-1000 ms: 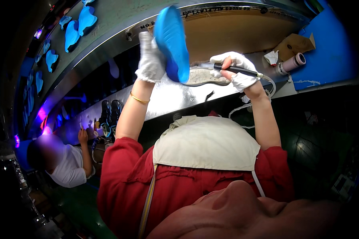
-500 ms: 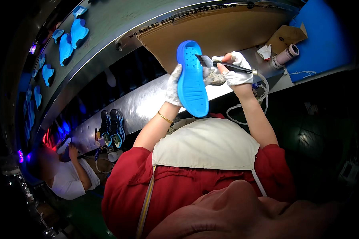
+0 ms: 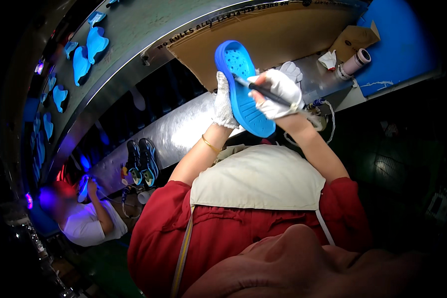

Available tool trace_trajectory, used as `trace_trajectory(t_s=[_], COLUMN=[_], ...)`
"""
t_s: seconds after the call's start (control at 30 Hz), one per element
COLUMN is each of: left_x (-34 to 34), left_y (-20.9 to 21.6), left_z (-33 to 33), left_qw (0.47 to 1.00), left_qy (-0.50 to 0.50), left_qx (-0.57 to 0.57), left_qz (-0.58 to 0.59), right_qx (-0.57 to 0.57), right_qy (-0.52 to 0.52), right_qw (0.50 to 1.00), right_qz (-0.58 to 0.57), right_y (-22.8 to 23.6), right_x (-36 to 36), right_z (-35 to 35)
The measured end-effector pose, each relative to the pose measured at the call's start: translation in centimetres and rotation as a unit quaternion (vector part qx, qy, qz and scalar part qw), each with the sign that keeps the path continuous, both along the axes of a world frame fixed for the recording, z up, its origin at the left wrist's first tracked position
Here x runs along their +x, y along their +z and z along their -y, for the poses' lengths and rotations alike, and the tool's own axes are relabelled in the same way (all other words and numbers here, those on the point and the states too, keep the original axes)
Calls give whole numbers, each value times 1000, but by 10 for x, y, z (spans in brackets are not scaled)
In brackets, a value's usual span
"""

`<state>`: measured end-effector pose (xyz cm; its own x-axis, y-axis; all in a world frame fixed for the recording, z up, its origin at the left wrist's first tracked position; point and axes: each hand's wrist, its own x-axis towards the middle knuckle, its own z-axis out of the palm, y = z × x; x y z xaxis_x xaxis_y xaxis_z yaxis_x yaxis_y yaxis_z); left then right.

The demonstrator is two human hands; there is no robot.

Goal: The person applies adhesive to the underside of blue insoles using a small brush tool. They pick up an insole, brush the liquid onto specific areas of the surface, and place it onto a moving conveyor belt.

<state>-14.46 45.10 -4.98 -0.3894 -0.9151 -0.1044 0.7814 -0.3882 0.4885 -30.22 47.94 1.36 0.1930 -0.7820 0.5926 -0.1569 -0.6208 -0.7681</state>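
Note:
A bright blue shoe sole (image 3: 256,118), with holes at its far end and ridges at its near end, is held up over the bench with its hollow side facing up. My left hand (image 3: 224,107), in a white glove, is closed on its left edge. My right hand (image 3: 281,94), in a white glove with bare fingertips, grips a black-handled brush (image 3: 265,91). The brush's tip is inside the sole, just below the holes; its bristles are mostly hidden. A pale hose (image 3: 334,126) hangs below my right wrist.
Cardboard (image 3: 283,37) stands behind the metal bench (image 3: 176,121). A pink cylinder (image 3: 356,63) and crumpled white paper (image 3: 328,60) sit at right. Black shoes (image 3: 143,161) stand at left. Blue soles (image 3: 82,64) lie on the far conveyor (image 3: 149,22). A co-worker (image 3: 92,221) sits at lower left.
The sole has tilted, its near end swinging right and its far end shifting up and left. My right hand has moved left and nearer, bringing the brush deeper over the sole.

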Motion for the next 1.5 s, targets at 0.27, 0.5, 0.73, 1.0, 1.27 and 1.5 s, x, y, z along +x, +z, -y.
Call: trace_trajectory(t_s=[0.27, 0.5, 0.73, 1.0, 1.27, 1.5], left_x=[12, 26, 32, 11, 15, 20], left_y=[4, 10, 31, 50, 58, 60], left_z=[12, 19, 18, -11, -9, -9], left_qw=[998, 997, 958, 990, 980, 980], left_qy=[43, 57, -65, 34, 53, 71], left_qx=[-40, -39, -68, -134, -173, -171], left_qz=[-31, -47, -272, -40, -81, -67], right_qx=[-49, 16, 268, 201, 196, 309], right_qy=[-30, -51, 135, 119, 63, 140], right_qw=[994, 997, 950, 947, 960, 907], right_qz=[-88, -57, 83, 221, 190, 248], right_y=[-3, 1, 4, 3, -5, -6], right_x=[5, 2, -6, 0, 8, 18], right_z=[-22, -29, -26, -27, -39, -40])
